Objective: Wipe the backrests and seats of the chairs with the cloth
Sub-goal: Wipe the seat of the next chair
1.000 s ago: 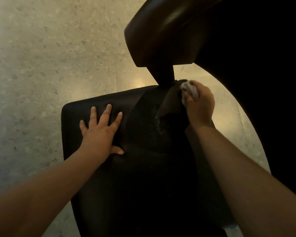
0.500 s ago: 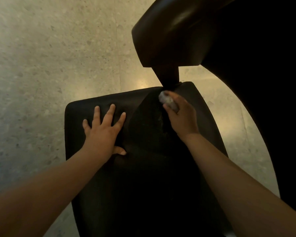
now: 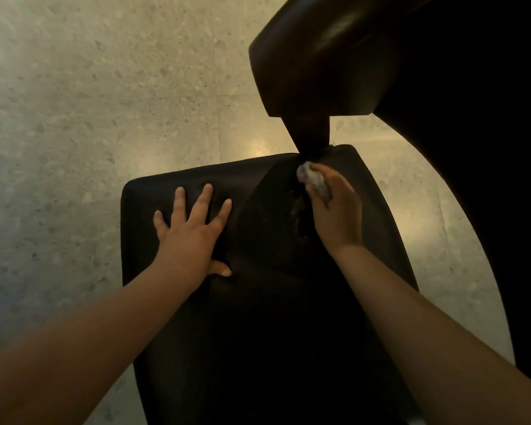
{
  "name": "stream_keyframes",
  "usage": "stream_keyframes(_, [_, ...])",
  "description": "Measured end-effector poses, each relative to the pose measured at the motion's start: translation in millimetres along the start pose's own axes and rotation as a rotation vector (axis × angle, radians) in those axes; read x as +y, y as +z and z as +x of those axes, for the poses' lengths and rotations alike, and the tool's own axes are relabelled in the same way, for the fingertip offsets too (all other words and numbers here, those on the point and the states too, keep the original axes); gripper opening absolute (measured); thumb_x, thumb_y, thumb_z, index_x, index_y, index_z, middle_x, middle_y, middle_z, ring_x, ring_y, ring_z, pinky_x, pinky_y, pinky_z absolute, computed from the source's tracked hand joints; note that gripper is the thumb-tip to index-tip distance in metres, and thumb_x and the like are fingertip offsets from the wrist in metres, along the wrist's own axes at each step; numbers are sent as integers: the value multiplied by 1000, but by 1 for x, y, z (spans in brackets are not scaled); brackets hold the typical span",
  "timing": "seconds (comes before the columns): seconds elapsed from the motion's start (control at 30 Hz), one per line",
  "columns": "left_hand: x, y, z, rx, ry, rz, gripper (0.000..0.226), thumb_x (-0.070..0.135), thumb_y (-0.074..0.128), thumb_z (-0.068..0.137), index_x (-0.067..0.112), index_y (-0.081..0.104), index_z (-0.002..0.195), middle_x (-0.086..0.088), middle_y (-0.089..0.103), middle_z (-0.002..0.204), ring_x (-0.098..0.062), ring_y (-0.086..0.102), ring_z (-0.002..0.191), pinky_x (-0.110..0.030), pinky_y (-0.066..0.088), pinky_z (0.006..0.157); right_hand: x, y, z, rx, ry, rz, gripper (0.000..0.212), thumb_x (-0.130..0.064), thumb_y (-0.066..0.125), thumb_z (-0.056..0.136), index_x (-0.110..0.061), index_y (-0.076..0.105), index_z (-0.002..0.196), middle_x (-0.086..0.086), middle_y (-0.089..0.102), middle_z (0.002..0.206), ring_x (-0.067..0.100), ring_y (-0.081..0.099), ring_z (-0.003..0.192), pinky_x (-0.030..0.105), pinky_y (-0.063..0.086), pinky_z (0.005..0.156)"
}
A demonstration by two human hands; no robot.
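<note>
A dark chair seat (image 3: 258, 317) fills the lower middle of the head view. Its curved dark backrest (image 3: 322, 56) rises at the top right on a narrow post (image 3: 311, 131). My left hand (image 3: 193, 234) lies flat on the seat's left part with the fingers spread. My right hand (image 3: 334, 210) grips a small bunched pale cloth (image 3: 311, 179) and presses it on the seat just below the post. Fine pale specks show on the seat left of the cloth.
A speckled light stone floor (image 3: 89, 102) surrounds the chair, with a tile seam running down it. A large black curved shape (image 3: 488, 148) fills the right side of the view, close to the chair's right edge.
My right hand slid with the cloth from the seat's far right edge leftward, then back up to the foot of the post. My left hand stayed flat on the seat.
</note>
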State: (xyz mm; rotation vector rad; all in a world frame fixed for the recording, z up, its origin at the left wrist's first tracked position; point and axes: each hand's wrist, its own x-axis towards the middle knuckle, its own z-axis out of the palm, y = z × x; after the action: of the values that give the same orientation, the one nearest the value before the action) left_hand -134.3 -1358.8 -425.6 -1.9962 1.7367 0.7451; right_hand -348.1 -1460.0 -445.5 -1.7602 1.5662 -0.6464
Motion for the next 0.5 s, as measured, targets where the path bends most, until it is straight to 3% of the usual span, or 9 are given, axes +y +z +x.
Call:
stream_keyframes(0.1, [1, 0, 0, -3, -7, 2, 123, 62, 73, 69, 41, -17, 149, 2, -34, 154, -40, -29, 141, -67, 1, 112, -6, -5, -14, -192, -68, -7, 34, -15, 61, 93, -21, 60, 127, -1, 61, 124, 7, 56, 110, 23, 48, 95])
stream_keyframes(0.2, [2, -1, 0, -4, -7, -1, 122, 61, 74, 69, 41, -16, 149, 2, -33, 155, -40, -29, 141, -68, 1, 112, -13, -4, 7, -65, -90, -19, 36, -14, 63, 92, -20, 60, 127, 4, 60, 124, 11, 54, 113, 22, 47, 94])
stream_keyframes(0.33, [3, -2, 1, -18, -13, -6, 122, 60, 75, 69, 41, -16, 150, 2, -33, 155, -40, -29, 141, -68, 1, 112, -17, 8, 33, 101, 23, -80, 32, -16, 62, 94, -12, 63, 125, 11, 56, 123, 21, 53, 115, 23, 48, 95])
stream_keyframes(0.43, [2, -2, 0, -21, -9, -12, 121, 59, 74, 70, 41, -16, 150, 2, -33, 154, -40, -29, 141, -68, 0, 113, -19, 17, 21, 81, 1, -35, 28, -16, 61, 93, -9, 64, 120, 9, 62, 116, 18, 58, 109, 23, 50, 91])
stream_keyframes(0.5, [2, -2, -1, -22, -2, -15, 121, 59, 74, 70, 40, -16, 150, 2, -34, 154, -40, -29, 141, -68, 0, 112, -19, 17, 3, -22, -4, -66, 27, -15, 63, 92, -11, 63, 118, 7, 62, 117, 17, 58, 109, 27, 50, 93])
